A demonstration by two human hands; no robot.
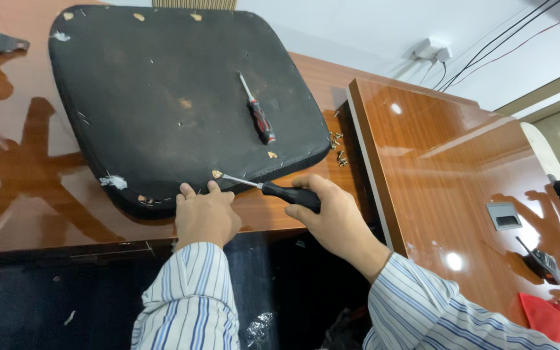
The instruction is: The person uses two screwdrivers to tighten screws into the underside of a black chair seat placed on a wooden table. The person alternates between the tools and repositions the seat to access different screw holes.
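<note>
A black upholstered seat pad [163, 97] lies upside down on a glossy brown table [27, 181]. My left hand [205, 214] presses on the pad's near edge, fingers curled over the rim. My right hand [332, 214] grips a black-handled screwdriver [273, 189]; its metal tip touches a small worn spot at the pad's near edge. A second screwdriver with a red and black handle [258, 113] rests loose on top of the pad.
Several small screws [338, 146] lie on the table by the pad's right corner. A raised wooden desk section [435, 168] stands to the right, with a grey cable hatch [503, 216], a dark handset [539, 262] and a red cloth [555, 317]. Cables run along the wall.
</note>
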